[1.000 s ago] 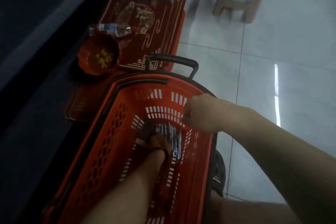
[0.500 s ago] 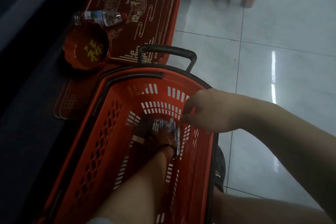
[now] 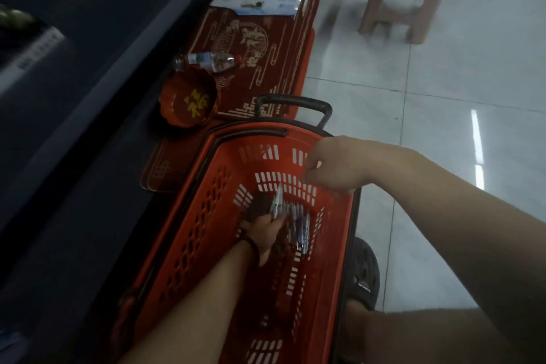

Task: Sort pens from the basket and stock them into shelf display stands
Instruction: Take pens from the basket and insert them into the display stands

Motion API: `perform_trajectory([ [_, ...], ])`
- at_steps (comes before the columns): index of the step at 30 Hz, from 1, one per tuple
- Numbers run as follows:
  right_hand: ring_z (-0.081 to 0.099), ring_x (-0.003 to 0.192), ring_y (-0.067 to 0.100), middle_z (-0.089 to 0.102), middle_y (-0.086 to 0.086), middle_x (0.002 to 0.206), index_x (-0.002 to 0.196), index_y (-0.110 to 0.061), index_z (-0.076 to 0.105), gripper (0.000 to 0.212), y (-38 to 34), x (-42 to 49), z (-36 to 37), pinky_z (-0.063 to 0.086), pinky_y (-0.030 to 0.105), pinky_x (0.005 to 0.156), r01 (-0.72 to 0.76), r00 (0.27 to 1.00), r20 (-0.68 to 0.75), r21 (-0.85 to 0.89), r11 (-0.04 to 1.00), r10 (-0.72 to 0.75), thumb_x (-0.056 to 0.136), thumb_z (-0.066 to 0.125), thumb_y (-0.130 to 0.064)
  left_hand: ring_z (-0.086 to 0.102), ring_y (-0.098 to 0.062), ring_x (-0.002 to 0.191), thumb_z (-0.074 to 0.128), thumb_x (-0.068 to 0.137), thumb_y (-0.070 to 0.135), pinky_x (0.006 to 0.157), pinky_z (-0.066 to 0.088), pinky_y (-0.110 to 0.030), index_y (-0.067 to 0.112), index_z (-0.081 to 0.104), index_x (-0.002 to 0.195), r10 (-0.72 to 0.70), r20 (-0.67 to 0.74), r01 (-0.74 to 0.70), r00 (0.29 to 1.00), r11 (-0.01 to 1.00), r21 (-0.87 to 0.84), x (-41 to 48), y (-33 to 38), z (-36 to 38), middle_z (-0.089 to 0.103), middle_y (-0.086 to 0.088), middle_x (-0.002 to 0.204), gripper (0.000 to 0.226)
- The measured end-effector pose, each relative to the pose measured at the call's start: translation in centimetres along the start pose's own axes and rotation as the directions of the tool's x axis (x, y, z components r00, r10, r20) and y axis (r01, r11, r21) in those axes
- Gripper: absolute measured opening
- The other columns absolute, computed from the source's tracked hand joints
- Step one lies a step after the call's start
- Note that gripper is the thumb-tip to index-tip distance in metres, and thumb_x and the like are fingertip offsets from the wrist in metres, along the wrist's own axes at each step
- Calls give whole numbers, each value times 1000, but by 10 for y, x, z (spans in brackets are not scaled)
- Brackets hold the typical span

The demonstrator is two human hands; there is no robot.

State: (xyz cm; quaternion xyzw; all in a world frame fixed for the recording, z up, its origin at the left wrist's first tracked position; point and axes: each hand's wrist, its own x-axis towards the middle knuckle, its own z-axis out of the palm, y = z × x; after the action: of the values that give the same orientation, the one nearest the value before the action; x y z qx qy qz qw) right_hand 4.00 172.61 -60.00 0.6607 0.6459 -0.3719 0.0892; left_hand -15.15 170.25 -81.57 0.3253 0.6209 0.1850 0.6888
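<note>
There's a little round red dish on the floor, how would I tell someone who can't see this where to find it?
Start at the big red basket with the black handle. Just past its far left corner, beside the dark shelf base, sits the dish, below a plastic bottle lying on its side. It is the only round, scalloped thing there, with a gold character inside; its neighbours are flat red mats.

This looks like a shop. A red shopping basket (image 3: 206,233) with a black handle stands on a shiny tiled floor (image 3: 443,133). Red boxed goods (image 3: 266,47) lie stacked at the top middle, beside a dark shelf (image 3: 88,68) on the left.
</note>
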Motion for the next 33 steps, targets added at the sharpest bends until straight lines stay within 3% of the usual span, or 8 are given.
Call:
perform_trajectory([
  [4, 78, 71, 26, 78, 6, 75, 103, -13, 78, 40, -19, -7, -1, 67, 41, 72, 34, 999, -28, 15, 999, -34, 99, 57, -46, 41, -9, 43, 50, 105, 25, 46, 41, -24, 14, 59, 94, 34, 206, -2, 978, 988, -154, -57, 34, -17, 47, 2, 60, 18],
  [9, 77, 67, 20, 80, 8, 85, 94, -9, 78, 37, -59, -15, 2, 63, 34, 62, 175, 981, -102, 108, 979, -164, 101, 59, -41, 35, -11, 50, 49, 101, 39, 50, 39, -26, 14, 61, 96, 236, 283, -137, 930, 935, -328, -126, 74, -48, 39, 1, 66, 28],
  [16, 63, 55, 10, 75, 10, 76, 84, -17, 80, 21, -138, -38, 23, 49, 24, 50, 476, 875, -326, 442, 760, -358, 94, 74, -35, 47, -15, 63, 48, 104, 18, 61, 50, -32, 8, 54, 110, 395, 190, -307, 899, 877, -371, -226, 114, -111, 52, -5, 76, 13],
  [22, 58, 48, 14, 64, 4, 56, 68, -3, 64, 36, -208, -55, 44, 46, 25, 52, 611, 791, -447, 598, 519, -418, 97, 73, -23, 64, -31, 90, 47, 106, 19, 82, 57, -45, -6, 56, 126, 430, 127, -387, 894, 883, -266, -268, 126, -162, 64, -23, 108, 34],
  [24, 57, 47, 7, 58, -7, 52, 65, -7, 57, 42, -224, -52, 47, 45, 26, 54, 660, 746, -558, 545, 517, -363, 102, 66, -23, 63, -37, 101, 47, 106, 22, 96, 53, -55, -5, 58, 128, 414, 7, -401, 910, 885, -235, -271, 126, -178, 65, -28, 117, 36],
  [26, 65, 56, 14, 64, 1, 60, 73, -9, 60, 39, -236, -51, 49, 53, 36, 58, 709, 682, -633, 451, 542, -366, 104, 62, -32, 64, -40, 106, 49, 106, 23, 101, 50, -58, -3, 59, 128, 400, -96, -411, 912, 894, -180, -275, 130, -195, 66, -28, 122, 36],
  [29, 67, 58, 32, 65, 14, 68, 92, -20, 75, 23, -254, -57, 54, 56, 40, 53, 746, 657, -637, 472, 469, -404, 105, 60, -32, 66, -40, 103, 50, 105, 25, 97, 54, -54, -3, 59, 127, 439, -132, -454, 889, 883, -123, -295, 140, -219, 65, -31, 120, 36],
  [33, 50, 53, 14, 55, -1, 57, 100, -25, 82, 25, -277, -63, 66, 40, 28, 51, 732, 680, -565, 553, 398, -467, 107, 58, -20, 60, -17, 68, 48, 106, 23, 65, 51, -33, 9, 66, 122, 527, -267, -590, 807, 726, -354, -319, 140, -240, 69, -12, 85, 28],
])
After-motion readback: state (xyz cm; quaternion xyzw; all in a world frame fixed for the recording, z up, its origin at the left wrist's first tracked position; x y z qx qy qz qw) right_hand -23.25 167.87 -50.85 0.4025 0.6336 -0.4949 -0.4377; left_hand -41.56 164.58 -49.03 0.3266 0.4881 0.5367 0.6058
